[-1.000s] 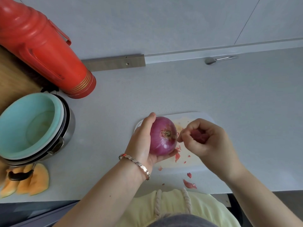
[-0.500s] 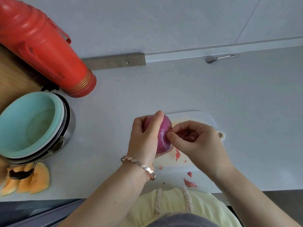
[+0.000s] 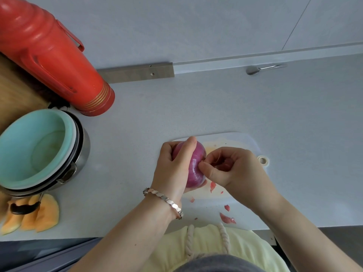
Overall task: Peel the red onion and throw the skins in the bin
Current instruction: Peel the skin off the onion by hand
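I hold the red onion (image 3: 193,171) up off the cutting board (image 3: 237,138), just above its near left part. My left hand (image 3: 173,167) wraps round it from the left, thumb lying across the top and fingers curled underneath. My right hand (image 3: 235,170) comes in from the other side, with thumb and forefinger pinched together on the skin (image 3: 200,160) at the onion's right edge. Something pinkish shows inside the curl of its other fingers. I judge that to be pieces I have pulled off, though I cannot tell for sure.

The part of the onion I can see is glossy purple and smooth, so I reckon most of the dry outer layer is off. The far side is hidden behind my left hand, so I cannot say it is clean all round. Small red scraps (image 3: 226,218) lie on the board and on the tabletop (image 3: 196,110) near its front edge, below my hands.

So the peeling looks well along but not finished. What is left, as I judge it, is the last bit under my fingers and gathering every scrap. I also have to carry them to the bin, and no bin is in view here.
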Tool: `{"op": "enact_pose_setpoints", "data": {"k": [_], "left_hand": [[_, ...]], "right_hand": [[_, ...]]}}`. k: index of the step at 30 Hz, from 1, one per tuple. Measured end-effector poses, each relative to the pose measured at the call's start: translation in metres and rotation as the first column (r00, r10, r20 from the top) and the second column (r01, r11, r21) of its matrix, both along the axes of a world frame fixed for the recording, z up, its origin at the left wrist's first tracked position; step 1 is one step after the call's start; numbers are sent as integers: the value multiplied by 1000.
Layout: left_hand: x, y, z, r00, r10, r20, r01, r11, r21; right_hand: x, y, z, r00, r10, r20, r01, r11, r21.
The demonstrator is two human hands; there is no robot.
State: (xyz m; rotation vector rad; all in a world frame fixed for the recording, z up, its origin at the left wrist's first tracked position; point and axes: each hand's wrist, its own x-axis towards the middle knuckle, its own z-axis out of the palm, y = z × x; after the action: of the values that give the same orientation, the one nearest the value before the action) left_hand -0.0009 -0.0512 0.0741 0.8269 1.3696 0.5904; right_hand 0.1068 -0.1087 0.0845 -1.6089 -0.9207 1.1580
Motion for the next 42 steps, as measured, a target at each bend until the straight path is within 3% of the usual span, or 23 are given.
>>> {"op": "enact_pose_setpoints", "data": {"k": [15, 19, 22, 26, 36, 42], "left_hand": [[-1, -1, -2, 998, -57, -7, 56, 998, -19], [-1, 2, -4, 998, -41, 47, 46, 993, -106], [0, 5, -1, 997, -2, 83, 17, 983, -183], [0, 7, -2, 998, 10, 54, -2, 989, -145], [2, 9, 7, 995, -67, 76, 79, 983, -166], [3, 7, 12, 995, -45, 94, 68, 965, -253]], "right_hand": [[0, 0, -9, 999, 9, 34, -9, 1000, -14], [-1, 1, -12, 998, -31, 59, 31, 999, -8], [-1, 0, -14, 998, -64, 6, 64, 998, 17], [-2, -1, -12, 998, -35, -54, 40, 996, 86], [6, -2, -11, 999, 47, 17, -49, 963, 265], [2, -5, -17, 995, -13, 100, -17, 955, 295]]}}
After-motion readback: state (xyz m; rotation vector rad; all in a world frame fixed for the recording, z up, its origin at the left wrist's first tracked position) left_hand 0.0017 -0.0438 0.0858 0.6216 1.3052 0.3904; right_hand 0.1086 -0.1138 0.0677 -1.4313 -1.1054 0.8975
